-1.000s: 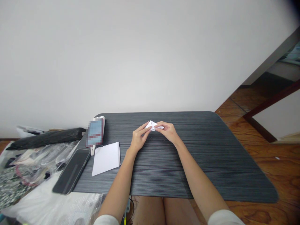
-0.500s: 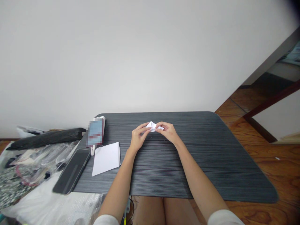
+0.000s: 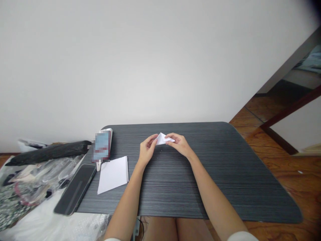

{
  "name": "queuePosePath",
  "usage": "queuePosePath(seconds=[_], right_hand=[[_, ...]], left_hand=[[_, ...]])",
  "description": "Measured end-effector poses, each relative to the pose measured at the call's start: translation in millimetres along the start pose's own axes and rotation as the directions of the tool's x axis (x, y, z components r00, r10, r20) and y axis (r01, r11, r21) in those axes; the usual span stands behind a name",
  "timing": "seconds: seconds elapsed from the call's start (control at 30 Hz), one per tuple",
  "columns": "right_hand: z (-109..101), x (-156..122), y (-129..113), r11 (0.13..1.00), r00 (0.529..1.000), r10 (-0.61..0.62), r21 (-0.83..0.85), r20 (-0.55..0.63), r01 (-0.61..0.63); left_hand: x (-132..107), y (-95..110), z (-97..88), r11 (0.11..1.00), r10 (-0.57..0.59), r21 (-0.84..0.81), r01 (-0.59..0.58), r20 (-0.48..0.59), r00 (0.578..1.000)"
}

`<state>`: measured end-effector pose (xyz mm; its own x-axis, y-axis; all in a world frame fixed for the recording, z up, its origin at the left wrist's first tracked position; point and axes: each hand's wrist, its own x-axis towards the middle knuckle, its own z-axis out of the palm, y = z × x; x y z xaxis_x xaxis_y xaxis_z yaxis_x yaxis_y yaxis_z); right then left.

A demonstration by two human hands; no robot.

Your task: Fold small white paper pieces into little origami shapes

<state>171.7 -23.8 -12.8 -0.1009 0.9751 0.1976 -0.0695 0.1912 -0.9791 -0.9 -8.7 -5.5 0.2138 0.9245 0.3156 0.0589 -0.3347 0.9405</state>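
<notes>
A small piece of folded white paper [image 3: 161, 139], with a pointed peak on its far side, is held between my two hands above the dark table [image 3: 170, 184]. My left hand [image 3: 147, 149] pinches its left end between thumb and fingers. On the other side, my right hand [image 3: 179, 144] grips the right part, where a pointed corner sticks out past the fingers. Parts of the folds are hidden behind my fingertips.
Left of my forearm lies a stack of white paper sheets [image 3: 113, 174]. Behind it a device with a blurred screen [image 3: 101, 145] stands near the corner. A dark phone [image 3: 75, 189] overhangs the table's left edge. Plastic-wrapped items [image 3: 50, 170] are piled beyond, and a wall [image 3: 160, 67] rises behind.
My left fingers have shifted to the paper's left edge, uncovering more of its left face. The whole view has tipped slightly, so the table sits a little lower.
</notes>
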Motion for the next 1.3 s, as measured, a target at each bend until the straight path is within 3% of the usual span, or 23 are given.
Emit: queuePosePath(seconds=[0.1, 0.17, 0.33, 0.47, 0.63, 0.73, 0.87, 0.97, 1.13, 1.3], right_hand=[[2.4, 0.6, -2.8, 1.0, 1.0, 0.015, -0.001, -0.015, -0.015], [4.7, 1.6, -4.4, 1.0, 0.999, 0.026, -0.003, -0.045, -0.026], [8.5, 3.9, -1.7, 0.998, 0.991, 0.035, -0.04, -0.131, -0.04], [7.4, 4.5, 3.9, 0.996, 0.982, 0.076, -0.041, -0.174, -0.085], [4.4, 3.8, 4.3, 0.988, 0.988, 0.093, -0.113, -0.121, -0.107], [5.6, 2.7, 2.3, 0.988, 0.987, 0.131, -0.074, -0.097, -0.138], [10.0, 2.6, 4.4, 0.989, 0.967, 0.14, -0.022, -0.214, -0.148], [14.6, 3.9, 7.6, 0.984, 0.949, 0.176, 0.074, -0.261, -0.163], [20.7, 5.1, 5.3, 0.926, 0.965, 0.214, 0.345, -0.149, -0.153], [21.5, 5.5, 2.5, 0.906, 0.989, 0.148, 0.402, -0.015, -0.13]], left_hand=[[1.4, -2.0, -0.9, 0.998, -0.057, -0.026, 0.055, -0.092, 0.994], [2.3, -2.9, -2.0, 0.994, -0.093, -0.069, 0.086, -0.098, 0.991], [3.6, -3.9, -4.0, 0.984, -0.132, -0.124, 0.13, -0.007, 0.991], [3.2, -3.1, -5.1, 0.992, -0.117, -0.035, 0.121, 0.1, 0.988], [2.8, -2.3, -7.2, 0.995, -0.092, 0.046, 0.087, 0.11, 0.99], [2.7, -5.2, -7.2, 0.993, -0.119, 0.008, 0.119, 0.119, 0.986], [1.4, -7.7, -4.9, 0.974, -0.205, -0.043, 0.22, 0.231, 0.951], [0.8, -6.3, -2.7, 0.965, -0.238, -0.059, 0.257, 0.226, 0.944], [1.3, -4.0, 0.9, 0.969, -0.202, -0.12, 0.215, 0.11, 0.973], [0.1, -3.4, 4.7, 0.993, -0.102, -0.056, 0.103, 0.034, 0.994]])
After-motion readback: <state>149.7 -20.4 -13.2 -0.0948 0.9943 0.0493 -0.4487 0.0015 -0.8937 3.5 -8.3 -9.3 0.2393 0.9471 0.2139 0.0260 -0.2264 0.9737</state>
